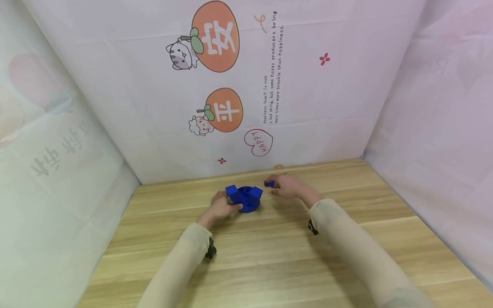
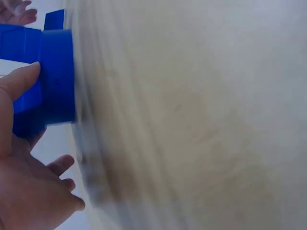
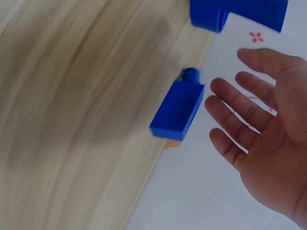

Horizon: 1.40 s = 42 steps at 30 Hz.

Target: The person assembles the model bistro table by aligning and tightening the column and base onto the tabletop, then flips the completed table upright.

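My left hand (image 1: 222,206) holds a blue round part (image 1: 249,204) at its left side. Two angled blocks and a short central tube stand up from this part. In the left wrist view the thumb lies against its blue wall (image 2: 57,81), and several other fingers are off it. Just right of it, my right hand (image 1: 288,186) is beside a small blue rectangular block with a round knob (image 3: 177,108). The right wrist view shows that hand's fingers spread and apart from the block, which lies on the table. From the head view, the hand hides part of the block.
The wood-grain table (image 1: 262,265) ends at a printed white cloth wall (image 1: 300,137) close behind the blue parts. Cloth also hangs along the left (image 1: 57,192) and right sides. A dark wrist device (image 1: 210,249) sits under each cuff.
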Each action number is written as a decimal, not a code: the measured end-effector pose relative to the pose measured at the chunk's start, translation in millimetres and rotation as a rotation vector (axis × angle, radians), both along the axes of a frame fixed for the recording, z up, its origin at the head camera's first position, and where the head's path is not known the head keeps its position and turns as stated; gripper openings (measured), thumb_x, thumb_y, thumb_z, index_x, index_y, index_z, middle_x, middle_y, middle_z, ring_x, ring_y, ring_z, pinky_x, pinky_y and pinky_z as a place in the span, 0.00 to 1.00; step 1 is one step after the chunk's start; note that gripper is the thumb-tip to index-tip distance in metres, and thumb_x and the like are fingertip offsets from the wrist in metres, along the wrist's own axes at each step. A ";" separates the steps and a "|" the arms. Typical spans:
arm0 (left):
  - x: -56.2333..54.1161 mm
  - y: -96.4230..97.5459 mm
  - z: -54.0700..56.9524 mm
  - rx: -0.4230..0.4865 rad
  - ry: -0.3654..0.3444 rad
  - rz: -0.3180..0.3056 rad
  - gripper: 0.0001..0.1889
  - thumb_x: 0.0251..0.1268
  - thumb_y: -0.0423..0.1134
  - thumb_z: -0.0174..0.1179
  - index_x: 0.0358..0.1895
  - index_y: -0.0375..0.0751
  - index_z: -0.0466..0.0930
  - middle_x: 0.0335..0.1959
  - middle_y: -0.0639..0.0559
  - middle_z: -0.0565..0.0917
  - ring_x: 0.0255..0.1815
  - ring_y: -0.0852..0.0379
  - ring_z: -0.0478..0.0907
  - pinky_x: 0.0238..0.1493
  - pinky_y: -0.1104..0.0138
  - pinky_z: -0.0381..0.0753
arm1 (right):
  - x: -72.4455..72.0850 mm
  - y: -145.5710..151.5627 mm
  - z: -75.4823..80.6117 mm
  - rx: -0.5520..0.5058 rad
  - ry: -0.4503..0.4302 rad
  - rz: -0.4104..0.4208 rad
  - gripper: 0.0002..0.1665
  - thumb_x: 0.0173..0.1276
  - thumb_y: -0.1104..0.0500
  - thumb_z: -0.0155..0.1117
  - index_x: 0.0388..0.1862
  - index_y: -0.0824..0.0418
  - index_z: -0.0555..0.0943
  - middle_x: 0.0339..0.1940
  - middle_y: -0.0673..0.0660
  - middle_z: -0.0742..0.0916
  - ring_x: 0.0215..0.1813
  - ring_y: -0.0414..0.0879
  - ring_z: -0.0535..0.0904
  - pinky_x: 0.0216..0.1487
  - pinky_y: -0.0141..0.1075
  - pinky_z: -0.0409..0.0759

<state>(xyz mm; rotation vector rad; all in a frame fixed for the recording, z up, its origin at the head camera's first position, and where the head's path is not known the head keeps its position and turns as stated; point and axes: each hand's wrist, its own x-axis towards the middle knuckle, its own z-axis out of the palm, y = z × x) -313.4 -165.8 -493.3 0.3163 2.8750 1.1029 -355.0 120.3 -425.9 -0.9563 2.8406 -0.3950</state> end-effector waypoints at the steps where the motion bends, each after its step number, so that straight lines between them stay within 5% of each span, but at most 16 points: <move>1: -0.3 -0.3 1.2 -0.001 -0.004 -0.002 0.33 0.60 0.49 0.68 0.65 0.33 0.73 0.64 0.39 0.78 0.70 0.39 0.68 0.74 0.44 0.58 | -1.1 2.3 -0.9 0.000 0.003 -0.020 0.26 0.71 0.55 0.62 0.65 0.64 0.76 0.49 0.61 0.88 0.46 0.51 0.84 0.50 0.46 0.82; 6: 2.5 1.2 3.4 -0.023 -0.064 0.014 0.40 0.61 0.54 0.67 0.71 0.34 0.66 0.69 0.38 0.73 0.74 0.38 0.61 0.76 0.41 0.51 | -8.4 12.4 -6.3 0.013 0.061 -0.120 0.25 0.70 0.57 0.62 0.64 0.64 0.77 0.46 0.62 0.88 0.48 0.56 0.84 0.52 0.50 0.81; 10: 3.5 2.8 3.4 -0.026 -0.068 -0.001 0.41 0.60 0.53 0.68 0.71 0.34 0.66 0.70 0.38 0.72 0.75 0.38 0.60 0.76 0.42 0.49 | -13.8 17.8 -10.7 0.010 0.076 -0.181 0.25 0.70 0.56 0.62 0.64 0.63 0.78 0.53 0.64 0.87 0.57 0.61 0.81 0.59 0.55 0.78; 14: 1.4 1.7 4.8 -0.029 -0.055 -0.011 0.35 0.60 0.49 0.68 0.67 0.34 0.71 0.66 0.38 0.77 0.73 0.38 0.64 0.76 0.42 0.54 | -17.1 20.9 -14.7 0.005 0.082 -0.199 0.25 0.70 0.56 0.61 0.64 0.63 0.78 0.57 0.65 0.85 0.61 0.63 0.79 0.60 0.56 0.78; 21: 4.8 1.0 9.9 -0.017 -0.134 0.031 0.35 0.64 0.52 0.66 0.66 0.29 0.73 0.71 0.36 0.72 0.79 0.39 0.51 0.78 0.40 0.40 | -19.3 24.4 -16.5 0.008 0.072 -0.204 0.25 0.71 0.56 0.59 0.65 0.63 0.77 0.57 0.65 0.85 0.61 0.61 0.80 0.61 0.56 0.77; 30: 1.6 1.0 10.2 -0.134 -0.053 0.029 0.26 0.67 0.51 0.62 0.57 0.32 0.81 0.66 0.41 0.78 0.76 0.40 0.61 0.75 0.37 0.47 | -17.8 21.5 -12.1 0.016 0.069 -0.205 0.25 0.71 0.56 0.59 0.64 0.62 0.78 0.60 0.66 0.84 0.63 0.64 0.78 0.63 0.57 0.76; 42: 2.7 4.7 7.7 -0.037 -0.019 0.056 0.27 0.69 0.43 0.62 0.65 0.28 0.74 0.67 0.32 0.74 0.72 0.36 0.66 0.74 0.44 0.63 | -17.9 20.5 -16.8 0.008 0.072 -0.197 0.24 0.72 0.56 0.60 0.64 0.63 0.77 0.58 0.66 0.85 0.61 0.64 0.79 0.64 0.57 0.76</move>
